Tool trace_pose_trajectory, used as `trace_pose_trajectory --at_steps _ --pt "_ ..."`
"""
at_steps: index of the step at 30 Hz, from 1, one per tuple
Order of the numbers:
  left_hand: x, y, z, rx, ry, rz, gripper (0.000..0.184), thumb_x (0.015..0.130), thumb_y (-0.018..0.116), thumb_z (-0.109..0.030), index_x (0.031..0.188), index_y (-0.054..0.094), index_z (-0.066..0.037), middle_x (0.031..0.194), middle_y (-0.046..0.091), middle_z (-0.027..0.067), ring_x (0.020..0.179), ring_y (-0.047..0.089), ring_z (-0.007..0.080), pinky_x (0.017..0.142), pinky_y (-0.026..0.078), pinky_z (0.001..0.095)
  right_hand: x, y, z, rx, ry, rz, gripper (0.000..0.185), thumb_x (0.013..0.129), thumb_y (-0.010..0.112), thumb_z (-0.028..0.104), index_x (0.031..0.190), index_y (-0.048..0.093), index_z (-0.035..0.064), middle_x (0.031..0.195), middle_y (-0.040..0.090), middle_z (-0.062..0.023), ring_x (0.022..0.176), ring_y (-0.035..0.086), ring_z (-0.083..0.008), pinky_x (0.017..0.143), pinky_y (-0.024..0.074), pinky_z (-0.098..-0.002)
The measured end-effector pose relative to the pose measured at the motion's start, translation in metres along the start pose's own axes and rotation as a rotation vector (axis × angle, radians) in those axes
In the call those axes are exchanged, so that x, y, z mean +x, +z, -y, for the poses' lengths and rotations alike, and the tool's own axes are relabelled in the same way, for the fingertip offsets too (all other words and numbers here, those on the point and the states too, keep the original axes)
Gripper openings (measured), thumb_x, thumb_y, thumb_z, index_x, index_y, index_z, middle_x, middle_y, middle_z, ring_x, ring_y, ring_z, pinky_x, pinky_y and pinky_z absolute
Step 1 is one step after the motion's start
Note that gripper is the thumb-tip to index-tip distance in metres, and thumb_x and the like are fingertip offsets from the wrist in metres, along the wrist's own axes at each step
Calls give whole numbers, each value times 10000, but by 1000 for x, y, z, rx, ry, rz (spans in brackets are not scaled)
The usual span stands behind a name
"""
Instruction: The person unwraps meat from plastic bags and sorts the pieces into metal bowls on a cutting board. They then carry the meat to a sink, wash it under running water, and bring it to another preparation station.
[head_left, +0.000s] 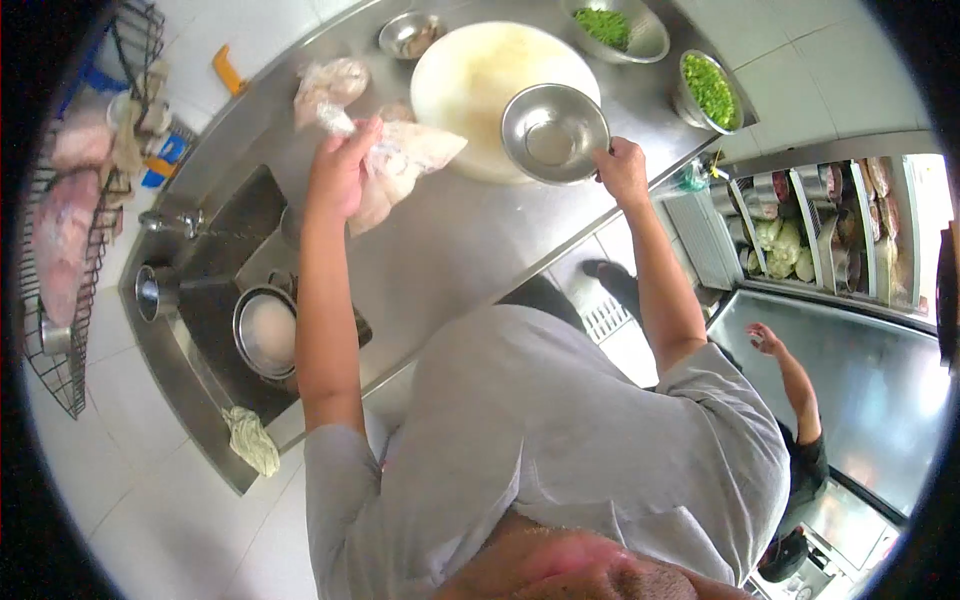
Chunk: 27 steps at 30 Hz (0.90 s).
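My left hand (350, 160) is closed around the gathered neck of a clear plastic bag (408, 165) with pale, pinkish contents, which look like raw meat. The bag is over the steel counter, near the left edge of a round white cutting board (460, 60). My right hand (625, 170) grips the rim of a metal bowl (553, 135), tilted so its bare inside shows, over the board's right side. Behind the left hand lies another plastic bag (335, 80) of pale contents. A small metal bowl (412, 36) with brownish pieces stands at the back.
Bowls of chopped greens (606, 30) (710, 92) stand at the back right. On the left are a sink (215, 300) with a metal pot (240, 335), a faucet (175, 222) and a wire rack (75, 385). Another person's arm (793, 375) shows by the open fridge (880, 235).
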<state>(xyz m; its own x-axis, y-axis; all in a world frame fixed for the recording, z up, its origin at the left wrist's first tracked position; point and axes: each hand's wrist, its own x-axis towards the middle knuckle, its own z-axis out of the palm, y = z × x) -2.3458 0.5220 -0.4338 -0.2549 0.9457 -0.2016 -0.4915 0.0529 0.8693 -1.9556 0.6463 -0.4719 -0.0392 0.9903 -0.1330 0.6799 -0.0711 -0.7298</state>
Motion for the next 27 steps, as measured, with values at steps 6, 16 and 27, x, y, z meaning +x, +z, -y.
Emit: trace_pose_trajectory --at_steps 6,16,27 --pt "31 78 41 -21 27 -78 274 903 752 -229 1029 656 -5 952 653 28 883 618 110 820 495 275 121 -18 -27 -67 -49 72 341 828 644 292 860 694 -44 712 703 -195 651 714 -281 690 560 -393" --pt "98 131 92 553 -33 -145 361 919 698 -366 821 586 -37 735 590 3 670 521 95 638 437 266 72 -23 -7 301 -473 367 195 902 731 172 1041 738 36 911 751 -105 742 691 -126 653 546 -290" --pt "105 150 97 735 41 -168 302 952 670 -302 770 610 -69 670 567 -21 595 492 83 565 388 252 77 54 40 432 -726 405 205 850 741 177 999 731 36 937 683 -164 809 669 -282 744 538 -375"
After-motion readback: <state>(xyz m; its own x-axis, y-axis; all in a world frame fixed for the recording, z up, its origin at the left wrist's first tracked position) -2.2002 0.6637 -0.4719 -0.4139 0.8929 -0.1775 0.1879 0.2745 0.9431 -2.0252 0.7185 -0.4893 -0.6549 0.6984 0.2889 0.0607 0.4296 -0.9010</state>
